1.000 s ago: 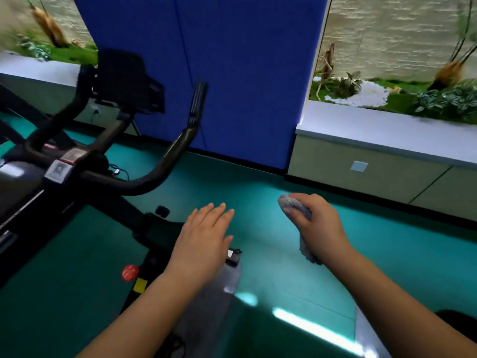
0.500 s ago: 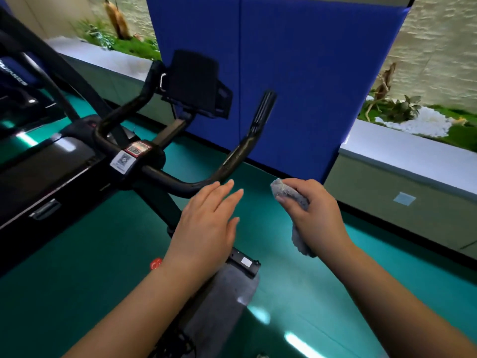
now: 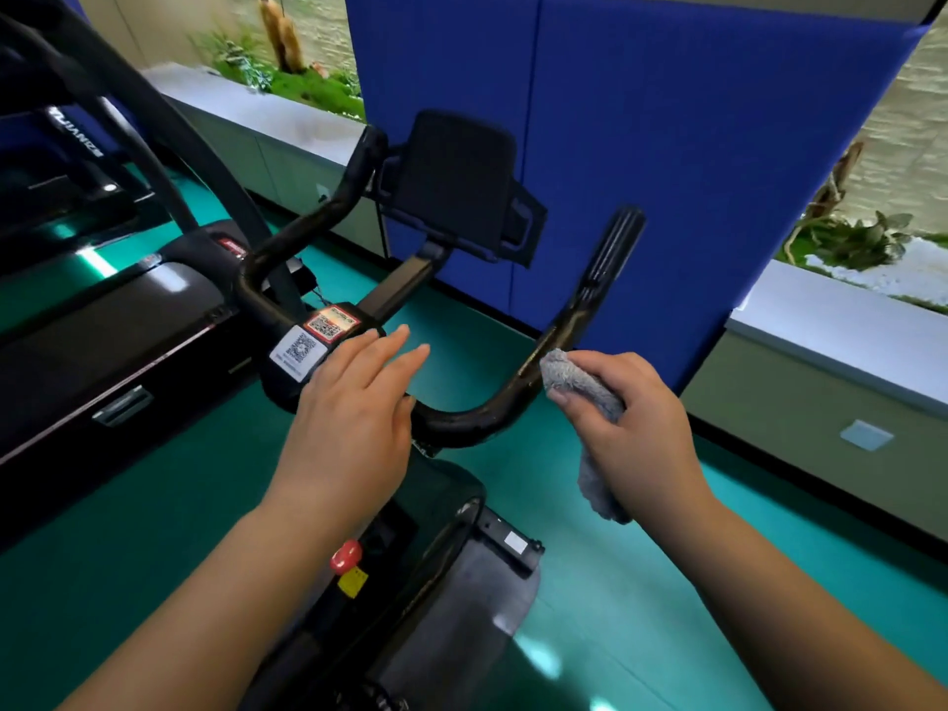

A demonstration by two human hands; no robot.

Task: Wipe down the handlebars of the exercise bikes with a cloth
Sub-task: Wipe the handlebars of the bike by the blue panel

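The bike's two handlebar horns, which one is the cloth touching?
The right horn, the one sticking up nearest the blue wall. The grey cloth in the right hand meets its lower bend; the left horn has nothing on it.

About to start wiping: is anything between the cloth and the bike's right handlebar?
Nothing visible. The right hand holds the grey fluffy cloth right beside the black curved handlebar; contact is unclear. The left hand hovers open near the stem.

The right hand [image 3: 636, 428] grips a grey cloth [image 3: 574, 377] against the black handlebar [image 3: 477, 418] (its right-side bend), while the left hand [image 3: 354, 418] hovers flat over the centre.
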